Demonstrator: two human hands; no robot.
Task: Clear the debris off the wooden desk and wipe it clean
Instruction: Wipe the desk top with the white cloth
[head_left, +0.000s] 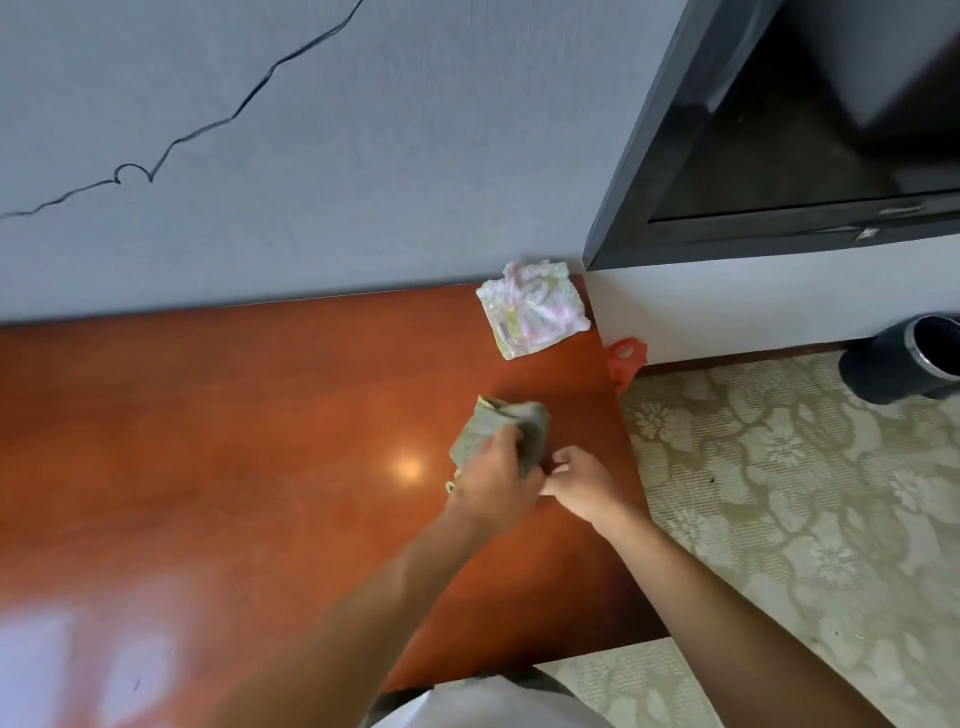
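Observation:
The reddish wooden desk (234, 441) fills the left and middle of the view, with glare spots on its glossy top. My left hand (493, 488) grips a crumpled grey-green cloth (485, 423) and presses it on the desk near the right end. My right hand (584, 483) lies right beside it, fingers curled, with thumb and forefinger pinching the cloth's near corner. A folded white and pink rag (532, 309) lies in the desk's back right corner against the wall.
A red plastic bag handle (626, 358) sticks up at the desk's right edge. A dark round bin (904, 364) stands on the patterned carpet (805, 493) to the right. A black TV (810, 156) hangs above. A grey wall with a black cable backs the desk.

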